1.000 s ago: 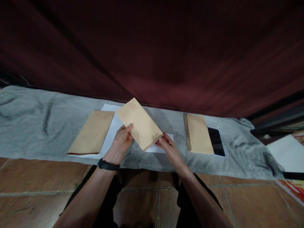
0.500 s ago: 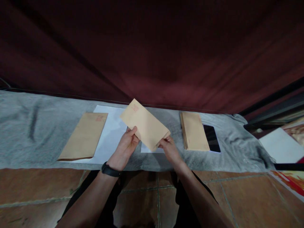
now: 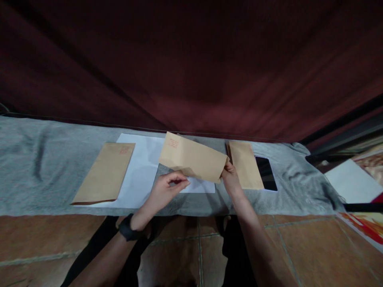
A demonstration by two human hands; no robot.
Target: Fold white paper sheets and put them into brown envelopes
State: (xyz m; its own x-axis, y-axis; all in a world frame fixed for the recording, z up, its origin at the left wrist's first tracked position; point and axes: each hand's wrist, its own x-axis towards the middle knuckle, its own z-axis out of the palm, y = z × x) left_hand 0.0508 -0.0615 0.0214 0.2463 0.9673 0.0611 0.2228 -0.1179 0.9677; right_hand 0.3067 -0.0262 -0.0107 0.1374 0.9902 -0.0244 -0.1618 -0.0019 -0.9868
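My right hand point(image 3: 230, 177) grips a brown paper envelope point(image 3: 194, 159) by its right end. The envelope slants above the cloth, red print at its far left corner. Just below its near edge, my left hand point(image 3: 169, 187) is apart from it, thumb and fingertips drawn together with nothing visible between them. Beneath the hands is a white paper sheet point(image 3: 200, 186), partly covered by the envelope. To the left, a brown envelope point(image 3: 104, 173) with red print lies on white paper point(image 3: 140, 171). A stack of brown envelopes point(image 3: 245, 167) lies right of my right hand.
A dark-screened phone point(image 3: 266, 173) lies beside the stack, partly under it. Grey cloth point(image 3: 293, 179) covers the narrow surface, with a dark red curtain point(image 3: 191, 79) behind. At the far right are a white board point(image 3: 353, 181) and a red-and-yellow printed sheet point(image 3: 368, 229).
My left hand has let go of the envelope and dropped slightly lower. My right hand has moved right with the envelope, which now lies at a flatter slant.
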